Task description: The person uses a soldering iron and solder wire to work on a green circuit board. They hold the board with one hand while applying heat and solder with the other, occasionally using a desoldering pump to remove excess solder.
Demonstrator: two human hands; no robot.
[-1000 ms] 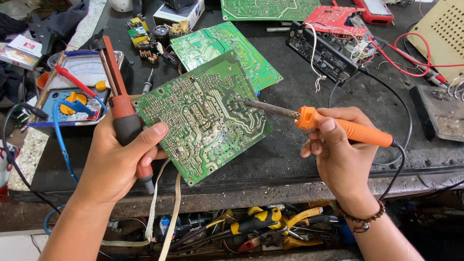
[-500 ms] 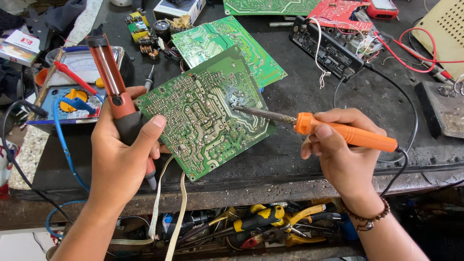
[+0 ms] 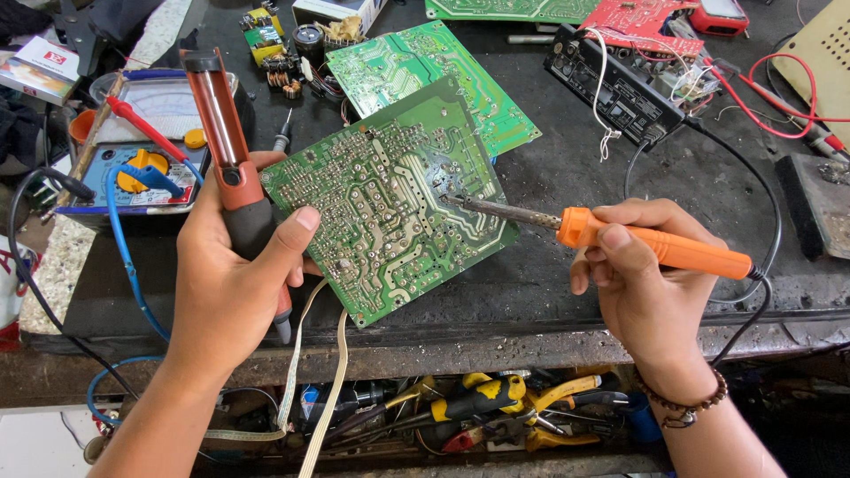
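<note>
At frame centre, the left hand (image 3: 232, 283) grips a green circuit board (image 3: 390, 199) and a red desoldering pump (image 3: 228, 168) together — the right hand (image 3: 639, 283) clasps an orange soldering iron (image 3: 655, 246), tip touching the board.

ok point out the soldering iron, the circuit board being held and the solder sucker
soldering iron (image 3: 660, 248), head view, orange handle
circuit board (image 3: 390, 204), head view, middle of green solder side
solder sucker (image 3: 217, 119), head view, red barrel
</note>
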